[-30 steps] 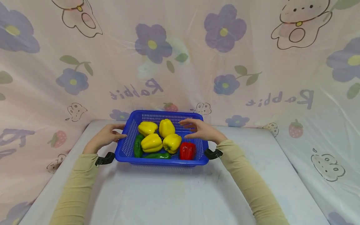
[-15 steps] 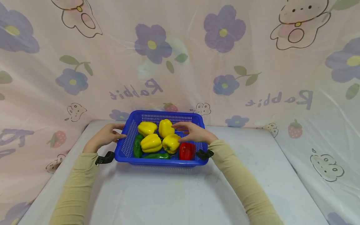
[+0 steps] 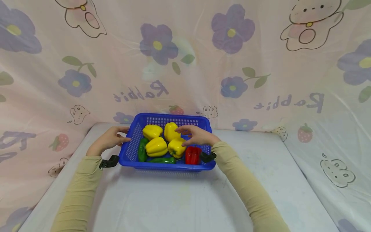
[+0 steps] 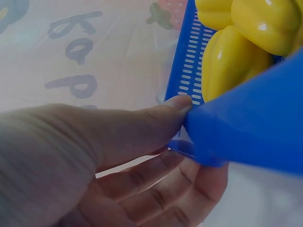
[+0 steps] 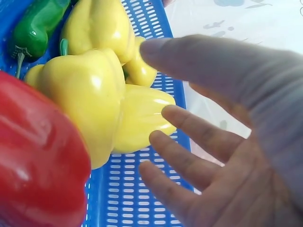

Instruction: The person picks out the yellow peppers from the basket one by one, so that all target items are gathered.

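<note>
A blue perforated basket [image 3: 171, 166] sits on the table, its left rim pinched by my left hand [image 3: 108, 140]. In the left wrist view, the thumb [image 4: 142, 127] lies on top of the rim and the fingers curl beneath. My right hand [image 3: 200, 136] hovers over the basket's right side, fingers spread and holding nothing. Its fingertips are close to the back yellow bell pepper [image 5: 142, 118]; contact cannot be told. Nearby is a yellow bell pepper with a green stem [image 5: 90, 94]. Under the right wrist lies a red bell pepper [image 3: 192, 155].
Two more yellow bell peppers [image 3: 156, 147] lie at the basket's left. Green peppers [image 3: 142, 150] rest along its left and front walls. A printed curtain [image 3: 191, 71] stands right behind the basket. White table surface [image 3: 174, 199] stretches in front of it.
My right hand has moved left and inward, from the basket's right edge to the yellow bell peppers. My left hand stays on the rim, and the basket has not moved.
</note>
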The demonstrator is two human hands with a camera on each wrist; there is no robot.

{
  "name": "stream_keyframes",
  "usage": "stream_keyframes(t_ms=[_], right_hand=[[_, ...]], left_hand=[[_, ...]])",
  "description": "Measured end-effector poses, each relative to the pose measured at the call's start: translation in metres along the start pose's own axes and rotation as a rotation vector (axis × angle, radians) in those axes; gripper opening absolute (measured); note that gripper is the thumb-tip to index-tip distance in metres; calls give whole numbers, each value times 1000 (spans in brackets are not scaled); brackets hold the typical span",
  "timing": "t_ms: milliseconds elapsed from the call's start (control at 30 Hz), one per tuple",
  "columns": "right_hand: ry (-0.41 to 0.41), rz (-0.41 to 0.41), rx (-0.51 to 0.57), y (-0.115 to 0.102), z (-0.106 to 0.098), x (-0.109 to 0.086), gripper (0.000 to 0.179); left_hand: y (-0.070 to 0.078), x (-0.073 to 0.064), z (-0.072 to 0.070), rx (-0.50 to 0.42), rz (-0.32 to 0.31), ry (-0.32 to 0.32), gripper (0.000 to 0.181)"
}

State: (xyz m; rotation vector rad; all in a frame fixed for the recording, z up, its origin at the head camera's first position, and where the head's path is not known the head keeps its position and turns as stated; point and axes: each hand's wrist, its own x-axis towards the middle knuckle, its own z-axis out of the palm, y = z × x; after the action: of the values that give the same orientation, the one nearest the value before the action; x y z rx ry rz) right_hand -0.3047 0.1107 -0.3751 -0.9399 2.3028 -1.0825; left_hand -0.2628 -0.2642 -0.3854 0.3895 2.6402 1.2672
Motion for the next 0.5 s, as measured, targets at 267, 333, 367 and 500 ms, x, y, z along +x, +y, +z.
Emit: stream_keyframes(t_ms=[267, 333, 367, 500], right_hand=[[-35, 36, -63, 2, 1, 7, 62], [-32, 53, -74, 3, 2, 9, 61], [-31, 63, -72, 3, 3, 10, 61], [-33, 93, -76, 6, 6, 13, 60]], left_hand=[[2, 1, 0, 4, 14, 4, 57], [3, 0, 0, 8, 21, 7, 57], [3, 0, 0, 11, 24, 6, 57], [4, -1, 0, 5, 6, 0, 56]])
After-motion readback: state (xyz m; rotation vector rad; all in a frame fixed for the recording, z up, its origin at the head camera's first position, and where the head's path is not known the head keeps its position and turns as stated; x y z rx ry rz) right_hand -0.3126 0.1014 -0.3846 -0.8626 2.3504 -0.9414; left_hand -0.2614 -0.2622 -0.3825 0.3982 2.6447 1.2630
